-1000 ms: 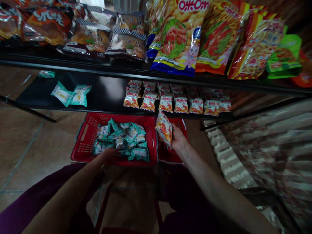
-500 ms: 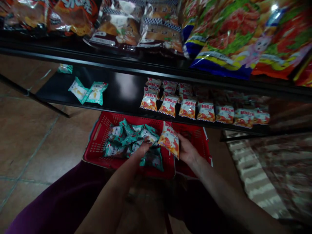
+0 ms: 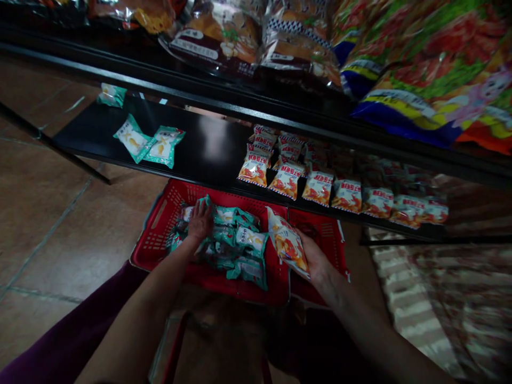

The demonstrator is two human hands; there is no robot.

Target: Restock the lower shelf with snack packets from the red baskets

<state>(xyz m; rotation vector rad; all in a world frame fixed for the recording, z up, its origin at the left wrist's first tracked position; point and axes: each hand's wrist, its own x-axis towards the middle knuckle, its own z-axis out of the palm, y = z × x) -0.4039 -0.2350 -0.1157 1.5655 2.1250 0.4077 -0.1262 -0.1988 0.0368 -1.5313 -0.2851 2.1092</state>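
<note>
My left hand (image 3: pixel 200 223) lies on the teal snack packets (image 3: pixel 252 237) at the left of a red basket (image 3: pixel 248 205), its fingers stretched out and slightly apart. The packets lie in a loose heap, and some are hidden under the hand. My right hand (image 3: pixel 314 256) grips a white-and-orange snack bag (image 3: pixel 288 242) by its right side. That bag is tilted above the basket's right wall, beside a second red basket (image 3: pixel 328 234).
A low black shelf (image 3: pixel 204 154) holds several matching snack bags (image 3: pixel 286 178) in rows, and a few teal packets (image 3: pixel 163 146) farther left. Above it, an upper shelf (image 3: pixel 224 88) carries large snack bags (image 3: pixel 216 40). Shelf legs (image 3: pixel 64 146) stand at the left.
My left hand has moved left across the teal packets, which have shifted and lie flatter. My right hand still holds the snack bag, now slightly lower and farther right. The view has shifted.
</note>
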